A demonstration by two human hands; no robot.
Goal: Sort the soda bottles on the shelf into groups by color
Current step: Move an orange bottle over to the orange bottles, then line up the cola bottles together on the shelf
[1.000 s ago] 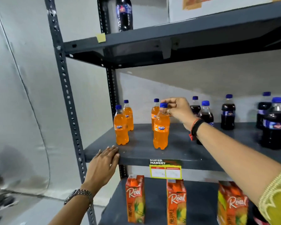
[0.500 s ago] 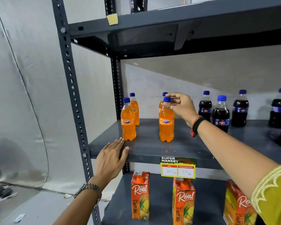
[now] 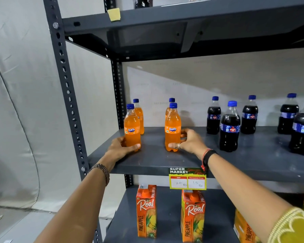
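Both hands have come down onto the lower bodies of the two front orange bottles: a second ago the right hand pinched a cap and the left lay flat on the shelf edge. Now the left hand is wrapped around the base of the front-left orange bottle, thumb across its front, fingers behind and closed on it. The right hand clasps the front-right orange bottle from its right side, thumb low across the front, fingers curled round the back. Both bottles stand upright on the middle shelf, above and left of the price tag. Each bottle lies directly within its own hand, long axis vertical; the gap between the two is what matters, and a likely next move is sliding them toward each other to tighten the orange group. Four orange bottles show in all: two in front, and two rear orange bottles directly behind them. To the right of the tag and well apart from the orange ones stand five dark cola bottles, the farthest cut by the frame edge. Below the tag, three juice cartons sit on the lower shelf, the third only partly seen. By colour, the sorting looks nearly finished.
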